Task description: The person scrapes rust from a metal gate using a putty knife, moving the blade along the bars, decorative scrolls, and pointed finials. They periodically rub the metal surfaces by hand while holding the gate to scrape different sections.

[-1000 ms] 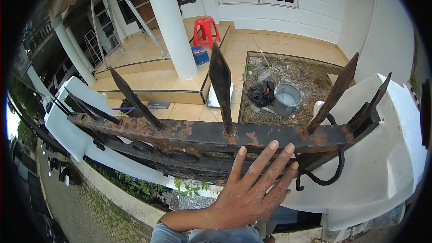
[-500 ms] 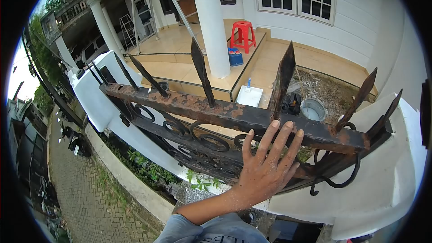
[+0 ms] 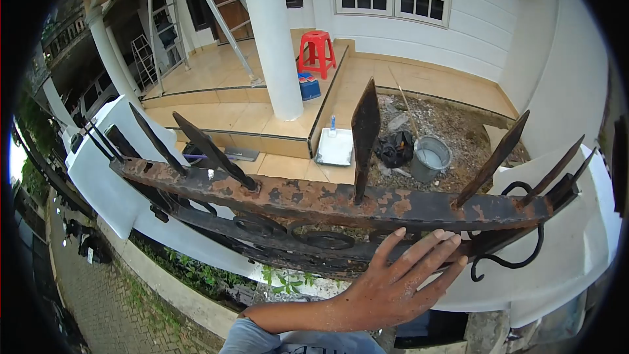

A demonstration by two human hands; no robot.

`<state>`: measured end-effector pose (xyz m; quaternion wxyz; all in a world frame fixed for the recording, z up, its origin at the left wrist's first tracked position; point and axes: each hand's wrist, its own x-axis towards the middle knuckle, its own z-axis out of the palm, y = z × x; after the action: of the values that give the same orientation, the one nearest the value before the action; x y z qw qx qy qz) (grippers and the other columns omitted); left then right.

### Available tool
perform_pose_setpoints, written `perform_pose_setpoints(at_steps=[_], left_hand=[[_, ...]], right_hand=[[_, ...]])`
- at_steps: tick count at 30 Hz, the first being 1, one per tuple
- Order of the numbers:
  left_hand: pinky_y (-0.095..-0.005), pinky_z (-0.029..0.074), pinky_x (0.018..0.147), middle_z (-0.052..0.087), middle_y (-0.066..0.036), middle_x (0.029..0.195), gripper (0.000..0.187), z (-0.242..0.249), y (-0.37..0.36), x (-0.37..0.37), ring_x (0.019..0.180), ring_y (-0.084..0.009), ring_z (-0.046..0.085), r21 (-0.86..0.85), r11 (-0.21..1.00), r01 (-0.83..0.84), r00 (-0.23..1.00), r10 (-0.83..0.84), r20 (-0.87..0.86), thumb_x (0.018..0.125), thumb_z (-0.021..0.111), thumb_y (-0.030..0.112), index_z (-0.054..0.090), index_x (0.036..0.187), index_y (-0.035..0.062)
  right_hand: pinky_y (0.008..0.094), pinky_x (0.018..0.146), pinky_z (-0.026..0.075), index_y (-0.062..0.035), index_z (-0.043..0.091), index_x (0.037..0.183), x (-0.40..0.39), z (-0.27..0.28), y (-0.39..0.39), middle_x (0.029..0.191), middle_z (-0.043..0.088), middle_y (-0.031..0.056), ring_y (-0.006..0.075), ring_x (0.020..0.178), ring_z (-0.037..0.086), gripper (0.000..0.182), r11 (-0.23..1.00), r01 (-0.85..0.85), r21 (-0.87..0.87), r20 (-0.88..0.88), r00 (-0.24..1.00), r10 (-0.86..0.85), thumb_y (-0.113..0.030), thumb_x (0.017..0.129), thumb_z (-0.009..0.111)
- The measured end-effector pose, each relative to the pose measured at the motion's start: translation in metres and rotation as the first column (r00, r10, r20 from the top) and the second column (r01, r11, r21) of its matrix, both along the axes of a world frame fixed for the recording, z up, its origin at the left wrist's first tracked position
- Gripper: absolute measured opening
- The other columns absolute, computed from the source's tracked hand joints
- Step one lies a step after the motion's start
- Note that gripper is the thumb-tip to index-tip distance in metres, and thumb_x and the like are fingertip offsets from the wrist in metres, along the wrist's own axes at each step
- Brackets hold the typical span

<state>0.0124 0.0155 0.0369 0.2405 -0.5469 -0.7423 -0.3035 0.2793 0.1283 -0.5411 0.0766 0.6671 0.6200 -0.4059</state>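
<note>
My left hand (image 3: 393,298) is open, its fingers stretched out and slightly spread, the back toward me and specked with pale dust. Its fingertips overlap the lower edge of the top rail of an iron fence (image 3: 308,198). Black paint flakes off that rail, leaving rusty brown patches. Dark pointed spikes (image 3: 365,137) rise from it, and a curled scroll (image 3: 508,265) hangs just right of my fingers. Nothing shows in the hand. My right hand is out of view.
Behind the fence are a white paint tray (image 3: 335,147) with a blue-handled tool, a grey bucket (image 3: 430,159), a black plastic bag (image 3: 395,149), a red stool (image 3: 317,54) and a ladder (image 3: 219,19). White wall sections (image 3: 108,167) flank the fence. A paved lane (image 3: 121,301) runs at left.
My left hand has dropped from the face of the top rail to its lower edge. The view has shifted, bringing the tray and bucket into fuller sight.
</note>
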Motion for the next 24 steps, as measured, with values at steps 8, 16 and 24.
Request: perform_pose_setpoints(at_steps=[8,16,24], left_hand=[[-0.0481,0.038,0.096,0.064,-0.005,0.109,0.032,0.032,-0.157,-0.092,0.109,-0.0293,0.054,0.339,0.917,-0.209,0.944,0.28,-0.173,0.077,0.075,0.033,0.066,0.102,0.015],[-0.0362,0.045,0.069,0.064,-0.007,0.083,0.047,0.05,-0.168,-0.135,0.077,-0.0232,0.061,0.095,0.936,-0.34,0.895,0.353,-0.273,0.074,0.076,0.044,0.069,0.098,0.0045],[-0.0357,0.043,0.063,0.064,-0.004,0.077,0.05,0.047,-0.164,-0.136,0.071,-0.02,0.061,0.146,0.916,-0.374,0.884,0.4,-0.243,0.071,0.074,0.053,0.07,0.088,0.0064]], right_hand=[[0.0394,0.052,0.051,0.0037,0.062,0.117,0.034,-0.018,-0.134,0.072,0.067,0.0172,0.0265,0.054,0.065,0.051,0.924,0.383,0.01,0.004,0.924,-0.383,-0.034,0.083,0.063],[0.0443,0.067,0.051,0.0044,0.067,0.099,0.015,0.027,-0.205,0.077,0.067,0.0218,0.0303,0.072,0.066,0.043,0.943,0.33,-0.052,0.153,0.935,-0.319,-0.035,0.082,0.061],[0.0482,0.069,0.045,0.0032,0.065,0.079,0.066,-0.043,-0.197,0.072,0.062,0.0269,0.0373,0.077,0.061,0.052,0.983,-0.112,-0.143,0.171,0.976,0.136,-0.047,0.083,0.054]])
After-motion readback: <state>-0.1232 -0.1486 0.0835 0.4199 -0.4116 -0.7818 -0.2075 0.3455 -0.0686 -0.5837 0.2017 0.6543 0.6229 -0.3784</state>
